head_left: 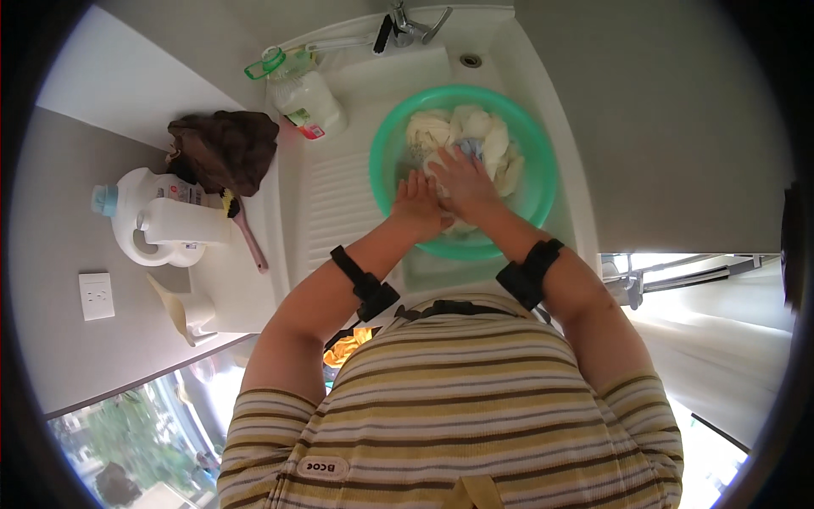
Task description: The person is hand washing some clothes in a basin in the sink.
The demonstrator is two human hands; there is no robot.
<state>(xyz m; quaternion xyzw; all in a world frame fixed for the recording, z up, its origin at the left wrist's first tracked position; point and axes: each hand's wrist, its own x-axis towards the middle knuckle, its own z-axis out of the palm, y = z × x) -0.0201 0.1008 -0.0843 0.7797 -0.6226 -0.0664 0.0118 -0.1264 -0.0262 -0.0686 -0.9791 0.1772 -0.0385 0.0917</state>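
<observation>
1. The left hand [417, 206] is resting on the clothes [496, 140], its fingers stretching forward, released rather than clenched.
2. The right hand [466, 182] is lying just beside it, spreading its fingers over the cloth without closing on any.
3. The pale clothes are lying beneath both hands and bunching up past the fingertips and to their right; a blue patch is showing by the right fingertips.
4. A green basin [547, 161] is surrounding hands and clothes, standing in a white sink [335, 161].
5. Well left of the hands, a brush [248, 236] is lying near a white jug [136, 216] and a brown bundle [233, 153].
6. Ahead and left, a bottle [309, 102] is standing; beyond the basin, a tap [405, 31] is jutting out.
</observation>
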